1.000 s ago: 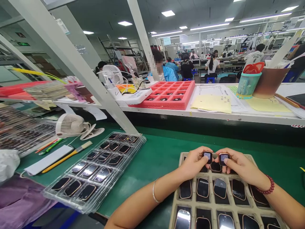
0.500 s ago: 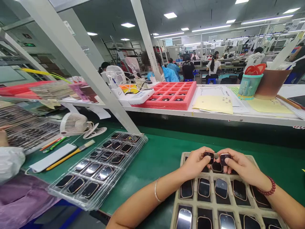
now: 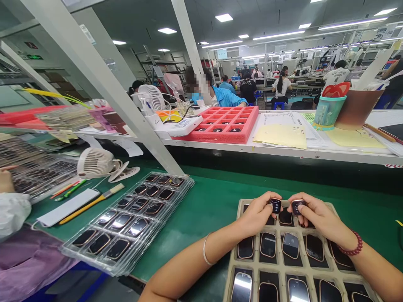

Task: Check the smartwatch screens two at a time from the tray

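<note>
My left hand (image 3: 262, 209) is closed on a small smartwatch body (image 3: 276, 205) with a lit screen, its thumb on the edge of the glass. A second watch body (image 3: 298, 206), gold-rimmed, is gripped in my right hand (image 3: 310, 212), the thumb pressed on its screen. The two watches are held a little apart, above the far row of a beige compartment tray (image 3: 280, 228). Gold-rimmed watch bodies with dark screens, such as one watch (image 3: 291, 246), lie in its compartments. Parts of the far row are hidden under my hands.
Left of my arm lies a stack of clear plastic trays (image 3: 126, 228) holding watch bodies. Beyond it are a brush (image 3: 91, 204), a white fan (image 3: 96, 163) and a co-worker's sleeve (image 3: 14, 214). A shelf (image 3: 283, 154) above carries a red foam tray (image 3: 242, 136) and cups.
Both watches have turned slightly, and icons now show on the left one's screen. The grey piece seen between my hands before is out of sight. A person behind the shelf has stretched out an arm.
</note>
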### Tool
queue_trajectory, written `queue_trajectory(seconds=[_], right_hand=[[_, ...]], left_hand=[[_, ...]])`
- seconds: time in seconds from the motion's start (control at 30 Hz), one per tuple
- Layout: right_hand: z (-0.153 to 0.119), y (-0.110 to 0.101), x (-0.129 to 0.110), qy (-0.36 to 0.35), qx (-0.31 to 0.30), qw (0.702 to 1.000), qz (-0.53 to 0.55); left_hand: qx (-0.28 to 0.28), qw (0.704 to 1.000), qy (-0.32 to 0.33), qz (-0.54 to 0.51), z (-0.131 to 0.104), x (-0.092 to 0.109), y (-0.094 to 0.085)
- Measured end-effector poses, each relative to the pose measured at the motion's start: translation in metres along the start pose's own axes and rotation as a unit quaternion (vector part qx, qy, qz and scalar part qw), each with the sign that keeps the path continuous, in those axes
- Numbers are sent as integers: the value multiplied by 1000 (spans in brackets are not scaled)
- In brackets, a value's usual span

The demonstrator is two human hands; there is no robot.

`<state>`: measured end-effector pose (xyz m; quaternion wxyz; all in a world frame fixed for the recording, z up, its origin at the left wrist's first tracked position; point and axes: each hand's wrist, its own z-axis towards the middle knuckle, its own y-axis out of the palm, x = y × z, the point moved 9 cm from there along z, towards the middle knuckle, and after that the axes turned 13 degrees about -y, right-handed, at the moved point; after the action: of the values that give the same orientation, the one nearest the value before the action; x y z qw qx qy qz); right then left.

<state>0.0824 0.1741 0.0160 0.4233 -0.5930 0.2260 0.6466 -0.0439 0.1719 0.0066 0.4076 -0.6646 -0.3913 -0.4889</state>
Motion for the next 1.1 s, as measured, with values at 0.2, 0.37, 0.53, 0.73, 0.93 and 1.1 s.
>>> queue_trajectory(seconds=[0.2,0.37,0.53,0.73,0.93,1.1], right_hand=[[-1,7,-3,-9,-28,1000,7],[-3,10,1,-9,-42,998,38],[-2,8,1,3,-35,997,66],[-1,2,2,4,5,995,99],[0,3,3,9,-6,997,80],[0,2,0,-4,2,998,70]], left_hand=[[7,1000,13,-11,-2,4,1],[10,1000,8,-8,-2,7,0],[-22,998,-12,-57,0,2,3],[-23,994,-26,-101,2,0,1],[-41,996,-19,-79,1,0,4],[-19,997,-7,-78,2,0,2]])
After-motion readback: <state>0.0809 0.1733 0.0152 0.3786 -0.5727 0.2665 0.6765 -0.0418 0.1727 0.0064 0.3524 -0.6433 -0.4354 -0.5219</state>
